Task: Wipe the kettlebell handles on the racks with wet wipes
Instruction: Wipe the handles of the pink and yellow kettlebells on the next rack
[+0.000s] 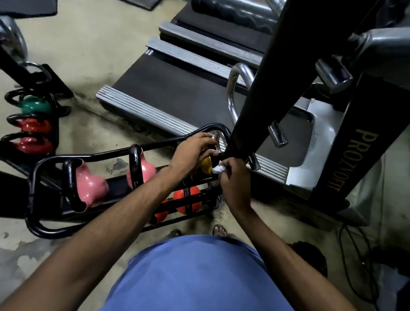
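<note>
A black tube rack (43, 230) in front of me holds two pink kettlebells (90, 185) (147, 171) with black handles, a yellow kettlebell (206, 163) at the right end, and orange ones (188, 201) on the lower tier. My left hand (192, 150) grips the yellow kettlebell's handle near the top rail. My right hand (231, 177) pinches a crumpled white wet wipe (218, 169) right beside that kettlebell. Most of the yellow kettlebell is hidden by my hands.
A second rack (31, 124) at the left holds green and red kettlebells. Treadmills (178, 90) lie behind the rack. A black machine column (273, 64) and a frame marked PROZYOFIT (354, 166) stand close at the right. Cables (359, 256) trail on the floor.
</note>
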{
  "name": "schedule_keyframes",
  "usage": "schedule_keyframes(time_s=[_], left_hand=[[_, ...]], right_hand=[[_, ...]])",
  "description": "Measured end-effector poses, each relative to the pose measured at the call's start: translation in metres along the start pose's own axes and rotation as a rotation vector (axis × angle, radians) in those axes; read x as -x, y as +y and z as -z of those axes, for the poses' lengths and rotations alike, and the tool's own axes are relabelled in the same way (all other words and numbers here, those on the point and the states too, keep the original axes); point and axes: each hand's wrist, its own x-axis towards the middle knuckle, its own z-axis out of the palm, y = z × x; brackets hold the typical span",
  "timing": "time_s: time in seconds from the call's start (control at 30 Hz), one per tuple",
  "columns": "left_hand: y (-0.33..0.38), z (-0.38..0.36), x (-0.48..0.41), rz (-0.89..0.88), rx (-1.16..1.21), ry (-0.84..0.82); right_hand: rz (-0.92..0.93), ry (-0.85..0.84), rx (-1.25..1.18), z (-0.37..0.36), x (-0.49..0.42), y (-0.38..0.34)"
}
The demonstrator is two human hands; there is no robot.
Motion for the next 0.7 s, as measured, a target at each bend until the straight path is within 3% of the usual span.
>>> schedule_keyframes(time_s=[0.13, 0.23, 0.37, 0.47, 0.6, 0.7], left_hand=[[0.0, 0.002, -0.001, -0.019, -0.029, -0.015], [0.005, 0.006, 0.0, -0.033, -0.077, -0.01], [0.006, 0.009, 0.0, -0.008, -0.109, -0.017], [0.007, 0.007, 0.002, 0.002, -0.104, -0.03], [0.009, 0.011, 0.004, -0.023, -0.129, -0.03], [0.005, 0.008, 0.005, -0.013, -0.069, -0.033]], right_hand=[[0.796, -0.06, 0.523, 0.002, 0.004, 0.015], [1.088, -0.074, 0.793, 0.006, -0.013, 0.015], [1.171, -0.204, 1.111, 0.007, -0.018, 0.001], [1.166, -0.309, 1.209, 0.005, -0.015, -0.012], [1.133, -0.31, 1.06, 0.01, -0.002, -0.021], [0.868, -0.253, 0.83, 0.017, 0.013, -0.018]])
